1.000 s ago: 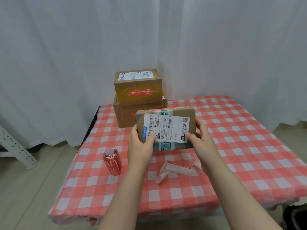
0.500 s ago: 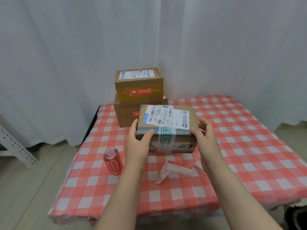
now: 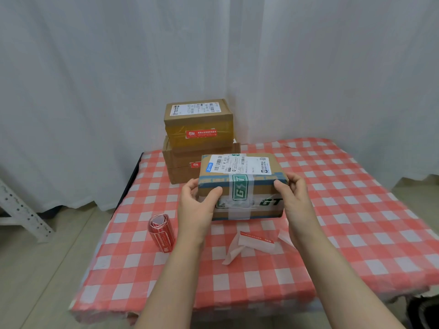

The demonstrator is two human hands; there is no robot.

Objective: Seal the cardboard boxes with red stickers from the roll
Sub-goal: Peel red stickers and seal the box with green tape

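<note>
Currently the cardboard box (image 3: 240, 186) is gripped at its near corners by the left hand (image 3: 197, 207) and right hand (image 3: 294, 203), fingers curled round it, on the table (image 3: 356, 210); if slid nearer, the loose red sticker (image 3: 257, 241) just in front could be crumpled

Left grip (image 3: 197, 207) and right grip (image 3: 297, 203) clasp the box (image 3: 266, 186) ends, arms outstretched.

Middle of red-and-white checked tablecloth (image 3: 356, 210): brown taped cardboard box (image 3: 266, 191), left hand (image 3: 197, 207) at its left end, right hand (image 3: 294, 203) at its right. Behind it, far left: small yellow-taped cardboard box (image 3: 198, 119) stacked on wider brown cardboard box (image 3: 180, 165). Left of the left hand: red sticker roll (image 3: 162, 231) on its side. Just before the held box: crumpled white backing strip (image 3: 251, 243).
</note>
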